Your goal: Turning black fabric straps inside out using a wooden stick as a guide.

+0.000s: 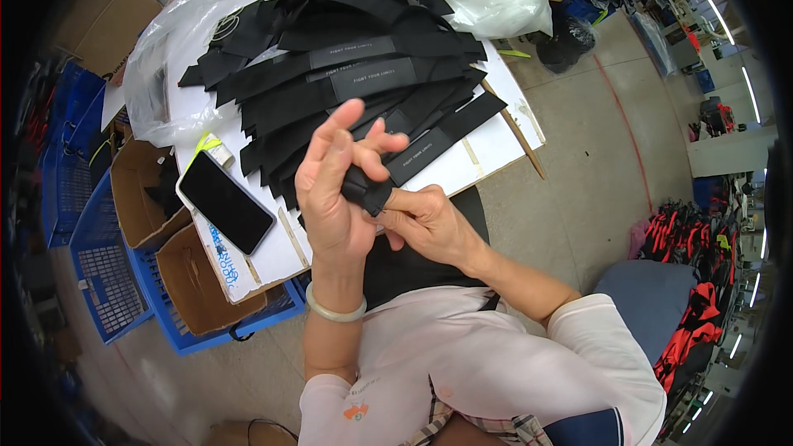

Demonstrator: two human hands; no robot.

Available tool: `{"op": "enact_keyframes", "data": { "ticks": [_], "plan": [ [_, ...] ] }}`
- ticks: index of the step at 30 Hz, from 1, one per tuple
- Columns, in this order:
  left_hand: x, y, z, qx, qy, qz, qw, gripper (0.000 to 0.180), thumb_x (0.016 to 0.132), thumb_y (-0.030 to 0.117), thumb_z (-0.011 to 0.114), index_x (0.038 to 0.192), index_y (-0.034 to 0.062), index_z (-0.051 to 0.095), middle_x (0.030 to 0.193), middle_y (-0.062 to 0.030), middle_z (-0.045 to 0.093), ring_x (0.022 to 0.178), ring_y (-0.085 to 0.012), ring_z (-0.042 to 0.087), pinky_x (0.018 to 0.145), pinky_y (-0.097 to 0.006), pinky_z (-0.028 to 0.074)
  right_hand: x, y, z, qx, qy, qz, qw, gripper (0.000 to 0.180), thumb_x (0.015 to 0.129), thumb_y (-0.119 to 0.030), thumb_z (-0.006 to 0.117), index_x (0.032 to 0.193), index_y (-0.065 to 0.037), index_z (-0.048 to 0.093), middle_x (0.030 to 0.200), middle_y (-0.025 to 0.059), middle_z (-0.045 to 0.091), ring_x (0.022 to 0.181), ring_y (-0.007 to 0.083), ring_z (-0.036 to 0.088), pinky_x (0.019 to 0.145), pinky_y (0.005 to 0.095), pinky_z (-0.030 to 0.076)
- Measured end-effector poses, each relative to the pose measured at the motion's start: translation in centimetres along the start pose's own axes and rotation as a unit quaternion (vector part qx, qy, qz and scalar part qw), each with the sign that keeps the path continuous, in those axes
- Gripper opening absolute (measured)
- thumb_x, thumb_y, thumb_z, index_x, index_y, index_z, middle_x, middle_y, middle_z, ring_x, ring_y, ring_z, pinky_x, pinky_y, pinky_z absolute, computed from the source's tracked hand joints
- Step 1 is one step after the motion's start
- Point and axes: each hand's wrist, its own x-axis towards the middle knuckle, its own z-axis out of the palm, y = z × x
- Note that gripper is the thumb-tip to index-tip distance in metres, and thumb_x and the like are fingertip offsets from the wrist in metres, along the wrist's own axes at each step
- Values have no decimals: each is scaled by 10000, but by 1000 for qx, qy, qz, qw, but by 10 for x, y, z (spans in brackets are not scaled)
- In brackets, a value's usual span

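Note:
In front of my body, above the table's near edge, I hold a small black fabric piece point(366, 192) that looks folded or rolled. My left hand point(334, 186) is raised with its palm turned inward, its fingers partly curled around the piece. My right hand point(436, 225) pinches the lower right end of it between thumb and fingers. Just beyond my hands lies a large heap of flat black fabric strips point(363, 49), some with grey printed patches. A black-screened phone point(226, 201) rests on the table to the left of my left hand.
The white table point(487, 149) carries the heap, clear plastic bags point(165, 74) and a wooden stick point(516, 136) along its right edge. Cardboard boxes point(194, 281) and blue plastic crates point(107, 268) stand at left. Red and black goods point(690, 322) are piled at right.

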Motion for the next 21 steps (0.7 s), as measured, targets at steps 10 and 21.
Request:
{"op": "enact_keyframes", "data": {
  "ticks": [10, 21],
  "plan": [
    [-11, 0, -5, 40, -116, -13, 992, 197, 915, 94, 499, 875, -77, 589, 473, -80, 510, 806, -375, 674, 1102, -456, 256, 11, 23, 4, 607, -336, 189, 694, 158, 992, -212, 335, 912, -125, 439, 711, 357, 593, 281, 54, 268, 270, 199, 296],
    [-8, -9, -3, -160, 25, -105, 981, 417, 969, 369, 443, 690, 67, 512, 812, -146, 634, 922, -323, 599, 929, -446, 432, 13, 7, -22, 377, -38, 139, 915, 178, 882, -157, 609, 776, -26, 666, 508, 16, 524, 392, 58, 468, 407, 200, 381]
  ]
}}
